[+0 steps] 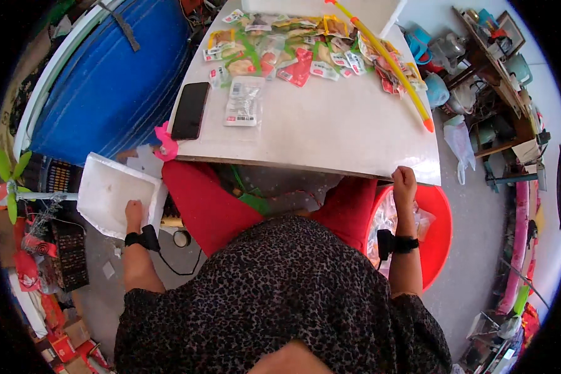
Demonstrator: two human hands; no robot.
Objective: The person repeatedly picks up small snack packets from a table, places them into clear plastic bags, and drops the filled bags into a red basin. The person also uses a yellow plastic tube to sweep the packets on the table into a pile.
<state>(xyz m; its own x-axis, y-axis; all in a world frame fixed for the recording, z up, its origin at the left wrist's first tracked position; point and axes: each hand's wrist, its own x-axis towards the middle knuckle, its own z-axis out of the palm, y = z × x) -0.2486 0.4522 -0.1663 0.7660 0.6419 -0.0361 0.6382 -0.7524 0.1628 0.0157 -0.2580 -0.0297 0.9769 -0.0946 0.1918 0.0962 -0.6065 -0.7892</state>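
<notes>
My left hand (134, 210) is closed in a fist over the white foam box (103, 184) on the left, and nothing shows in it. At the right front corner of the white table (330, 131), my right hand (404, 179) is also a closed fist, with nothing visible in it. Below the right forearm stands a red tub (439, 224) with clear plastic packets (424, 222) inside. Many small sealed food packets (296, 65) in green, red, yellow and white lie piled at the table's far side. A flat white-and-clear pouch (244, 103) lies apart, nearer me.
A black phone (191, 111) lies at the table's left edge, by a pink strip (166, 142). A yellow tube with orange ends (393, 62) slants across the right side. A large blue container (112, 81) is at left; cluttered shelves (498, 81) stand at right.
</notes>
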